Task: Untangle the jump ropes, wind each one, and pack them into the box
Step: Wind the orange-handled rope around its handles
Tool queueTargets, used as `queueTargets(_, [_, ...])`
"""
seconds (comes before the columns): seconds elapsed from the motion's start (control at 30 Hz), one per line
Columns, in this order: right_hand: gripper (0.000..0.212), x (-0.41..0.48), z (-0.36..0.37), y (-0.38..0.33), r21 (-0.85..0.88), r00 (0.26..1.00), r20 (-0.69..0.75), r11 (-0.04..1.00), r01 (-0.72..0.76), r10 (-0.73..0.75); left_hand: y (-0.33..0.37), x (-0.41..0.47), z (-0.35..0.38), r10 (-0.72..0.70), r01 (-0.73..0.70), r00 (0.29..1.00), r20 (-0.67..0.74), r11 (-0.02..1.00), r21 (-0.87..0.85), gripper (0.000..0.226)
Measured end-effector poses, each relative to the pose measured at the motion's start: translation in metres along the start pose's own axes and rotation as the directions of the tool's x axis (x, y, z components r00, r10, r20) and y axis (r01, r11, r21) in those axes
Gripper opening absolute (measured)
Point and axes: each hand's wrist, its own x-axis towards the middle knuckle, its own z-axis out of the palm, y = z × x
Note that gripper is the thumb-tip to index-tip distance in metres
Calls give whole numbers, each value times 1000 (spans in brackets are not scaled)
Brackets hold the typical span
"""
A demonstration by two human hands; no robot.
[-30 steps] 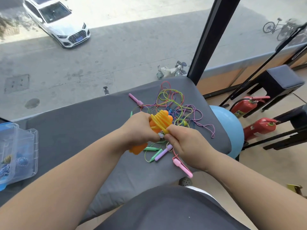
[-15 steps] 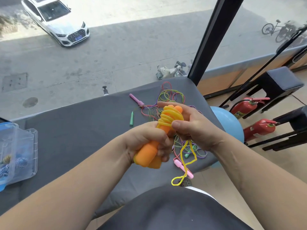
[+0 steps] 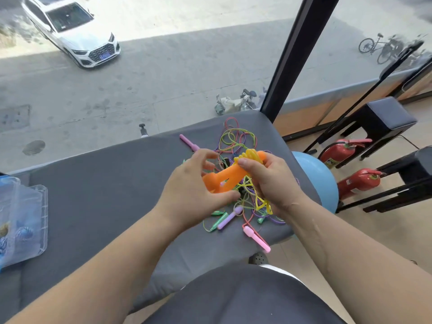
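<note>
I see bare grey cushion [image 3: 93,195] running from the middle to the clear box [image 3: 35,218] at the left edge. The rope tangle [image 3: 236,141] crowds the right end, and the black window post [image 3: 287,66] stands just behind it.

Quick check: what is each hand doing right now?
Left hand: open, fingers spread around the lower end of the orange handles, not gripping.
Right hand: grips the orange handles where the yellow rope is wound.
</note>
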Motion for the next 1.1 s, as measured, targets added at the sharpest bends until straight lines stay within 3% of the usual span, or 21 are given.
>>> queueTargets(0.07, [20, -4, 9, -3, 134, 993, -51, 986, -97, 105, -3, -10, 17, 289, -257, 955, -71, 922, 290, 79])
queueTargets(0.13, [26, -5, 17, -6, 234, 972, -31, 948, -218, 231, -12, -9, 26, 426, -349, 903, -61, 807, 476, 77])
queueTargets(0.27, [33, -1, 13, -1, 235, 928, 19, 901, -366, 372, -24, 2, 30, 547, -420, 829, -116, 746, 517, 47])
queueTargets(0.33, [35, -3, 4, 2, 222, 929, 69, 902, -369, 363, -21, 4, 32, 539, -429, 837, -96, 754, 497, 41])
queueTargets(0.43, [32, -7, -7, 5, 227, 949, 170, 926, -301, 267, -10, 6, 33, 449, -370, 885, -122, 839, 398, 38])
queueTargets(0.53, [18, -5, -20, 7, 253, 959, 239, 944, -212, 151, 6, 10, 36, 226, -189, 952, -207, 964, 186, 36])
queueTargets(0.7, [17, -4, -52, 7, 169, 964, 255, 979, -115, 69, 36, 13, 53, -46, 53, 988, -149, 998, 42, 33])
queueTargets(0.9, [14, 6, -98, 8, 57, 963, 271, 998, -16, 0, 73, 24, 79, -350, 325, 936, -33, 897, -299, 36])
queueTargets(1.1, [20, 21, -143, 1, 27, 938, 337, 997, 78, -83, 110, 33, 103, -465, 434, 880, 91, 713, -551, 47])
